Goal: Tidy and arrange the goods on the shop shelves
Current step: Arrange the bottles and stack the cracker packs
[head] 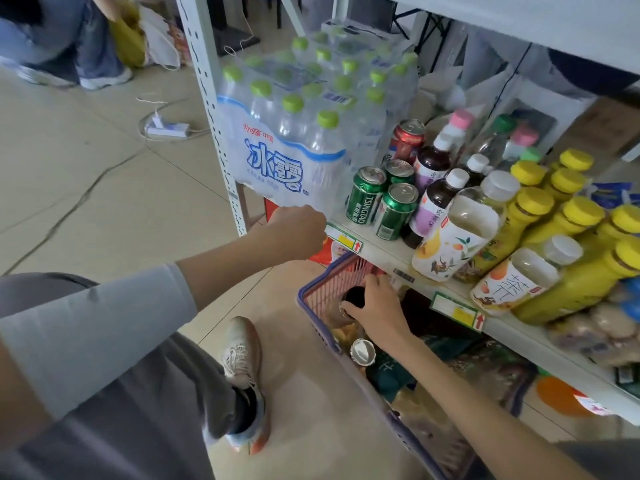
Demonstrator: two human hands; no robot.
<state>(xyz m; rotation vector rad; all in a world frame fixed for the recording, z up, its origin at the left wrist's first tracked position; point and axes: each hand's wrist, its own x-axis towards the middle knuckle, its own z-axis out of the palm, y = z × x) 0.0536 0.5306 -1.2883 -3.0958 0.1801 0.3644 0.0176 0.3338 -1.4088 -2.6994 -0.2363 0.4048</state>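
Shop floor: basket (302, 301) below front edge of the shelf (375, 252). Our right hand (379, 304) grips a dark-topped drink (354, 296) at the basket's far end. Our left hand (298, 230) is fisted at the shelf edge, contents unclear. We'd lift straight, clear the rim, stand it beside the green cans (394, 209).

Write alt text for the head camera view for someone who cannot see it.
A person's right hand grips a dark-topped container inside a purple-rimmed shopping basket on the floor, while the left hand is curled in a fist at the edge of the shelf. The shelf holds a shrink-wrapped water bottle pack, green Tsingtao cans and yellow-capped bottles.
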